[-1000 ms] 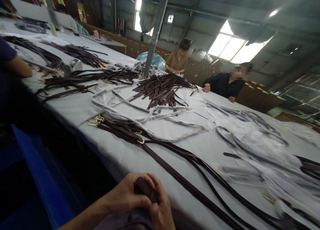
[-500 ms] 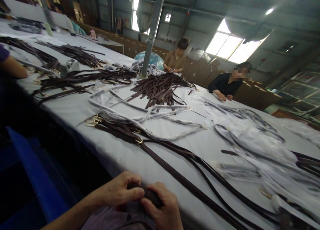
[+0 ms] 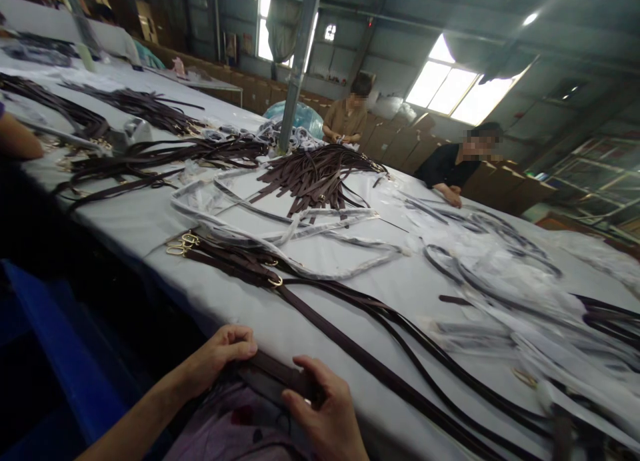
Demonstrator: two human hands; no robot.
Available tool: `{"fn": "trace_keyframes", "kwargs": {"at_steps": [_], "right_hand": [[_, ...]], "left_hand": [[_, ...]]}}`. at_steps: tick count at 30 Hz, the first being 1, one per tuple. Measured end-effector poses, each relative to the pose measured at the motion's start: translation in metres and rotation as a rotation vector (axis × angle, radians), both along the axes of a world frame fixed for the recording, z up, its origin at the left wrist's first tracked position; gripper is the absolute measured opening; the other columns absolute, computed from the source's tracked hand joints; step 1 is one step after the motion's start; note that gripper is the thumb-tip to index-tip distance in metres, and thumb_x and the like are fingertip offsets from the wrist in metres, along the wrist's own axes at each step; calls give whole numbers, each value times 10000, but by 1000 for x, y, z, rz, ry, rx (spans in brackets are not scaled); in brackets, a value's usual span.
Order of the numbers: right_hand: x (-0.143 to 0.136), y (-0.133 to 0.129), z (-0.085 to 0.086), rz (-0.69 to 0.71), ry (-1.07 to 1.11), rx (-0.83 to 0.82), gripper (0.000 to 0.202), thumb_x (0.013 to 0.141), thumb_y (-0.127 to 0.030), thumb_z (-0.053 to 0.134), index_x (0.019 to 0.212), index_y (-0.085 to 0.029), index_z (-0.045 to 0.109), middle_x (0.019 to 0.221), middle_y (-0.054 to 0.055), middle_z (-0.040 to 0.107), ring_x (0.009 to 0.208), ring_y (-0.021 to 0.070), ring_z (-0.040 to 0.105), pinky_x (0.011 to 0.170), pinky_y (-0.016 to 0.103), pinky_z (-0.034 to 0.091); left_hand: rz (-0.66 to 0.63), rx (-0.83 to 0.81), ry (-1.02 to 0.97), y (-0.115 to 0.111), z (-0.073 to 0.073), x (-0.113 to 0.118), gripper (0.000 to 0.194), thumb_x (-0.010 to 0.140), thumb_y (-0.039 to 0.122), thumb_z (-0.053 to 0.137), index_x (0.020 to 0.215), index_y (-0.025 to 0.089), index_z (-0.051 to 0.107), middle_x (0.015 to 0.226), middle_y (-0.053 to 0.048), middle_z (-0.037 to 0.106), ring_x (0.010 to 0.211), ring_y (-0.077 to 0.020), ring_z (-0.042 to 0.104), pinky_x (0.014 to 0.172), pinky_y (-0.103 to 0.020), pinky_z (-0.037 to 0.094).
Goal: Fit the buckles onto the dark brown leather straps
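At the near table edge, over my lap, a dark brown leather strap [image 3: 274, 369] stretches between my two hands. My left hand [image 3: 225, 354] pinches its left end between thumb and curled fingers. My right hand [image 3: 327, 407] is curled round the other end, thumb below and fingers above; what lies inside the palm is partly hidden. Beyond my hands, several long brown straps [image 3: 345, 337] run along the table, with gold ring buckles [image 3: 275, 282] and gold clasps [image 3: 183, 243] at their far left end.
The white-covered table [image 3: 165, 281] carries plastic-wrapped straps [image 3: 350, 271], a fanned pile of brown straps [image 3: 315, 174] and clear plastic bags [image 3: 500, 274]. A metal post [image 3: 300, 67] rises behind. Two people work across the table; a forearm [image 3: 20, 137] shows at left. Blue material [image 3: 55, 354] lies below left.
My hands have moved apart, the left one going left, so a length of strap now shows between them. The view has shifted slightly. The far right person's hands have come together.
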State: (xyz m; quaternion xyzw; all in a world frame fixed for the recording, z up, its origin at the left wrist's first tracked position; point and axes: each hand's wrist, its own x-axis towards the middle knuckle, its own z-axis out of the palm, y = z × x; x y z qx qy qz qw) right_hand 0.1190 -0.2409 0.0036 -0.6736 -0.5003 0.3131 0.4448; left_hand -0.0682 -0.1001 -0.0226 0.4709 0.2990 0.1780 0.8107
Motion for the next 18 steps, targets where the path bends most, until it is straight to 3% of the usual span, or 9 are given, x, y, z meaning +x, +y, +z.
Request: {"fn": "trace_keyframes", "kwargs": {"at_steps": [5, 9, 11, 14, 18], "right_hand": [[5, -12, -13, 16, 168, -69, 576, 686, -194, 694, 1260, -184, 660, 938, 60, 731, 812, 227, 682, 744, 322, 549], [7, -16, -14, -1, 309, -81, 594, 678, -300, 781, 1254, -206, 672, 1083, 87, 742, 977, 284, 683, 827, 360, 559], [9, -15, -10, 10, 295, -100, 483, 722, -360, 766, 1176, -206, 715, 1058, 87, 752, 968, 289, 685, 848, 380, 549], [11, -12, -1, 28, 166, -120, 325, 831, -410, 664, 1065, -202, 753, 969, 87, 760, 907, 280, 689, 843, 392, 535], [3, -10, 2, 101, 126, -118, 346, 874, -388, 626, 1155, -209, 719, 1041, 90, 762, 970, 279, 695, 880, 381, 524]], "left_hand": [[36, -40, -15, 4, -9, -2, 395, 726, 417, 765, 639, 154, 482, 560, 57, 405, 525, -74, 309, 510, -204, 225], [48, -28, -4, 6, -13, -5, 394, 730, 412, 763, 635, 160, 475, 570, 52, 413, 538, -82, 321, 515, -211, 247], [30, 1, 12, 6, -11, -5, 391, 740, 429, 750, 638, 159, 486, 570, 48, 420, 542, -87, 330, 516, -214, 249], [-24, 135, 67, 3, -2, -3, 388, 779, 458, 711, 642, 158, 506, 576, 50, 407, 557, -93, 332, 529, -220, 255], [-203, 409, 160, -9, 13, 11, 307, 824, 387, 642, 656, 144, 561, 590, 43, 433, 588, -106, 377, 559, -231, 280]]}}
